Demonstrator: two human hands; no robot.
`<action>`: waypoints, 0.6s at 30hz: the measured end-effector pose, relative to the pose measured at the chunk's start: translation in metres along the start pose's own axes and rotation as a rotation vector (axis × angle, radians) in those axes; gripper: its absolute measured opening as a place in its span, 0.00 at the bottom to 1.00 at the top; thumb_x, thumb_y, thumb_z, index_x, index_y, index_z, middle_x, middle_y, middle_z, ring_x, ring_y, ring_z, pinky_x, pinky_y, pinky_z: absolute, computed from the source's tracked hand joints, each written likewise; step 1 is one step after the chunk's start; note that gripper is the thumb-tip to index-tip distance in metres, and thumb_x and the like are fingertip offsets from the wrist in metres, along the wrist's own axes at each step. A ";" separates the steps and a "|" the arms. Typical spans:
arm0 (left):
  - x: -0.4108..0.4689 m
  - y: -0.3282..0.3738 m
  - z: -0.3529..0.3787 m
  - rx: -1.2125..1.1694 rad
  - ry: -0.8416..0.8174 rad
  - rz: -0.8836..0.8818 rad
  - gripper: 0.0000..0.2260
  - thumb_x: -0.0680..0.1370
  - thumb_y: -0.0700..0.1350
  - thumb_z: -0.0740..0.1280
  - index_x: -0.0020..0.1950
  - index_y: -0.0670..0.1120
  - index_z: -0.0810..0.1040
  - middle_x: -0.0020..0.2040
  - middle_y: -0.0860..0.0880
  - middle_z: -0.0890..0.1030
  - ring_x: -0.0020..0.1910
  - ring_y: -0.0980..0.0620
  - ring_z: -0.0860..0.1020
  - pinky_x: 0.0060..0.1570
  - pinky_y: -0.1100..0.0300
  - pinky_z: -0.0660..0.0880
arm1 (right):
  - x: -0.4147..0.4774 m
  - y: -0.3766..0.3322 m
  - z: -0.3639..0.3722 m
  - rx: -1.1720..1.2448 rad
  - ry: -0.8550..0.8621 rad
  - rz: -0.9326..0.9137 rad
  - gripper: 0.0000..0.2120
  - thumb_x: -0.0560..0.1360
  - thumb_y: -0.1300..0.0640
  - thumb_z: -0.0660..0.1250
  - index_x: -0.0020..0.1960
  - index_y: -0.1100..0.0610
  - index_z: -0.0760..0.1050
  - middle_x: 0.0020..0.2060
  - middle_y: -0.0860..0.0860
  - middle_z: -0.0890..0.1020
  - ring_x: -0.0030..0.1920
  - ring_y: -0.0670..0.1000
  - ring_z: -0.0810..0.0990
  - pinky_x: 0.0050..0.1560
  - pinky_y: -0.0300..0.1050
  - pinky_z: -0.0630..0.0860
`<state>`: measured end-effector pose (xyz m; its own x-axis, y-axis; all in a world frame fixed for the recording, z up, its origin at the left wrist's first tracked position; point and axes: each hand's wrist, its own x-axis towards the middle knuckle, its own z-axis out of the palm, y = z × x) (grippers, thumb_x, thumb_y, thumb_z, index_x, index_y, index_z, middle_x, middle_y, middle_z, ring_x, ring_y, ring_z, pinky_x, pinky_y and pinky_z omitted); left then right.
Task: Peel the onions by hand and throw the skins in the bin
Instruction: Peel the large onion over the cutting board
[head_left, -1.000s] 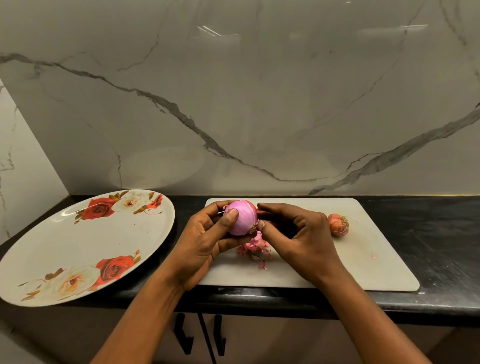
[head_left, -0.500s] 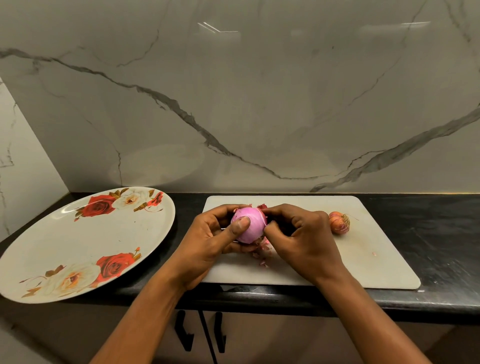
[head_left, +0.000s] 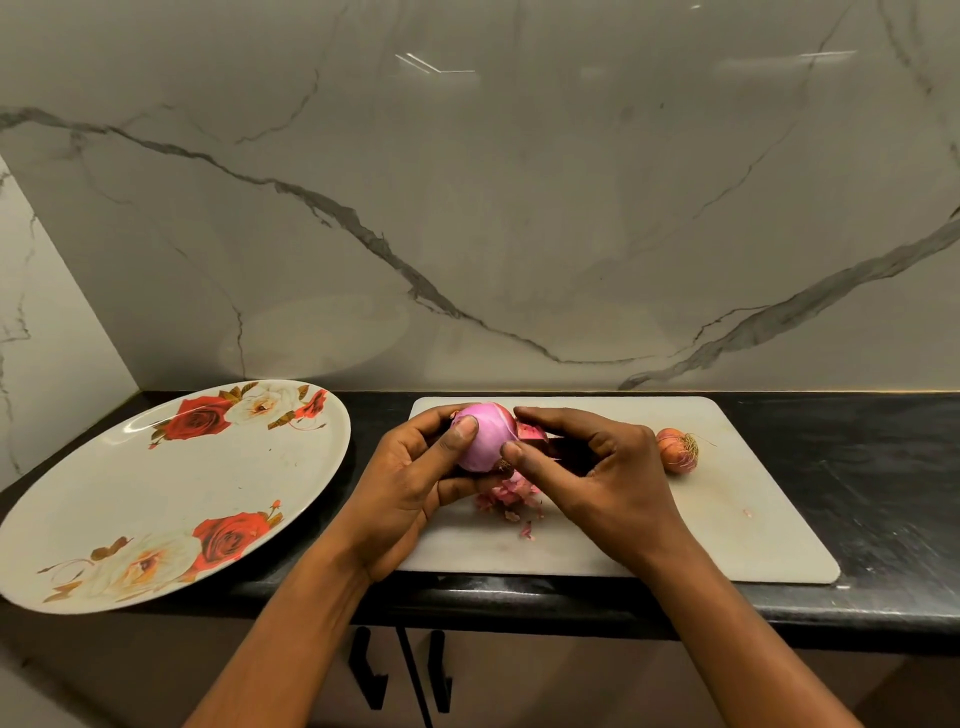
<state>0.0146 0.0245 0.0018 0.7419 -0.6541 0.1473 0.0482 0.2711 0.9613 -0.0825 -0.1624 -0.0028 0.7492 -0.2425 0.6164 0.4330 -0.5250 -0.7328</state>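
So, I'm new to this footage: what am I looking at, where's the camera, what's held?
No machine: a person's two bare hands, filmed from a camera worn on their head, looking down at a black counter. The left hand grips a mostly peeled pink onion; the right hand pinches a strip of skin on it. Beneath, loose skins lie on a white cutting board, a small unpeeled onion further right. A rose-patterned plate sits left.

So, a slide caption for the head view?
Left hand holds a pink onion; right hand pulls its skin over a cutting board.
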 end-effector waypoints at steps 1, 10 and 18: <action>0.000 0.000 0.000 -0.005 0.002 0.000 0.17 0.83 0.44 0.66 0.71 0.40 0.77 0.64 0.37 0.83 0.64 0.37 0.82 0.59 0.48 0.83 | 0.000 0.000 0.000 -0.014 0.003 -0.013 0.17 0.74 0.54 0.79 0.62 0.54 0.85 0.54 0.44 0.88 0.53 0.41 0.87 0.54 0.42 0.85; 0.000 0.000 0.002 0.004 0.026 0.007 0.18 0.80 0.45 0.69 0.69 0.40 0.78 0.64 0.38 0.83 0.62 0.36 0.83 0.57 0.47 0.84 | 0.002 0.003 0.001 -0.096 0.047 -0.012 0.04 0.79 0.60 0.75 0.54 0.55 0.86 0.43 0.44 0.88 0.42 0.46 0.88 0.44 0.49 0.85; -0.003 0.001 0.001 0.071 -0.028 0.017 0.18 0.80 0.42 0.71 0.70 0.42 0.78 0.65 0.39 0.82 0.61 0.38 0.84 0.54 0.50 0.84 | 0.005 0.006 -0.001 -0.039 0.161 0.114 0.03 0.80 0.58 0.72 0.50 0.54 0.85 0.40 0.46 0.87 0.42 0.46 0.89 0.44 0.51 0.87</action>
<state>0.0116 0.0264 0.0023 0.7229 -0.6698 0.1694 -0.0130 0.2320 0.9726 -0.0763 -0.1674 -0.0041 0.7009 -0.4279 0.5706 0.3282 -0.5168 -0.7907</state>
